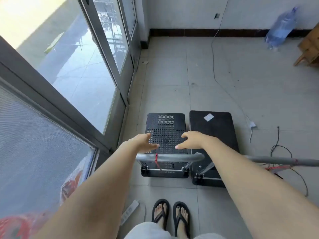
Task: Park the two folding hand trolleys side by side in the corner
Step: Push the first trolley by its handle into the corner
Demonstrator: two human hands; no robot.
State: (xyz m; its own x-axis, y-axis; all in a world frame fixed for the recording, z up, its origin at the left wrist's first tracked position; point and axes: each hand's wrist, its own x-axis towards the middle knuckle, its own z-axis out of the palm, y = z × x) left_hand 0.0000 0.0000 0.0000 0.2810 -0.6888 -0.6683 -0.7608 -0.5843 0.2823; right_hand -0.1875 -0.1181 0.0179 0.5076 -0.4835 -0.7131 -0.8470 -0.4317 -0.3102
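Observation:
Two black folding hand trolleys stand side by side on the tiled floor in front of my feet. The left trolley (166, 125) has a perforated deck and a grey handle bar (172, 157) with a red tag. The right trolley (212, 126) has a solid deck with a white sticker, and its grey handle (279, 161) reaches out to the right. My left hand (143, 143) and my right hand (191, 139) hover open above the left trolley's deck, just beyond its handle bar. Neither hand touches anything.
A glass sliding door (96, 71) runs along the left to the room corner (145, 38). A thin white cable (214, 66) crosses the floor. Black wires (283, 152), a blue water bottle (281, 28) and wooden furniture (309, 47) lie right. A power strip (130, 211) lies near my feet.

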